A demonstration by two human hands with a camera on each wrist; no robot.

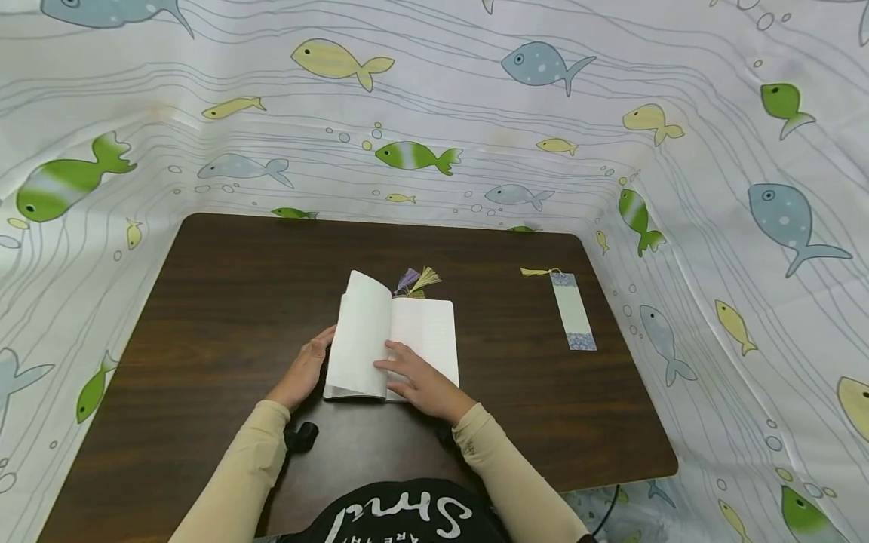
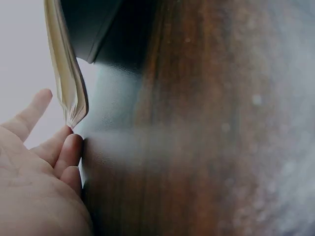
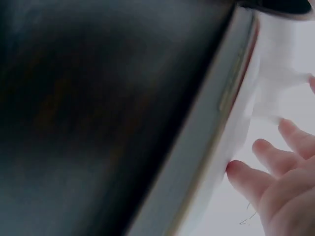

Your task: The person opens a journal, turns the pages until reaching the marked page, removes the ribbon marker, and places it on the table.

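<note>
On the brown table (image 1: pixel 224 317), both hands touch an open book (image 1: pixel 394 343).

Dark wooden table (image 1: pixel 204 302), loose bookmark (image 1: pixel 573 311) with yellow tassel at right, fish-print cloth (image 1: pixel 747 249) surrounding.

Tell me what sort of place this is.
Probably a makeshift recording booth rather than a lived-in room: a fish-print sheet walls in a small dark wooden table, which carries only an open book and a tasselled bookmark.
</note>
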